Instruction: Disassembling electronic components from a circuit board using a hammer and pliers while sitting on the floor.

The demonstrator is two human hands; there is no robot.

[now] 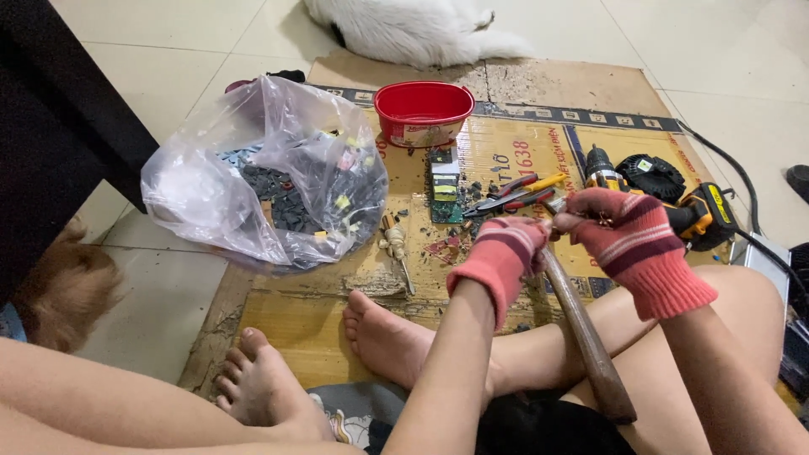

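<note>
I see bare feet (371, 341) close under the work — a slip could hurt | left hand (499, 257) fingers curled shut on the hammer (581, 333) | right hand (628, 240) pinches a tiny part I can't make out | pliers (514, 195), drill (666, 198) on cardboard (337, 316) — bits may fly

Head camera, looking down, close
</note>
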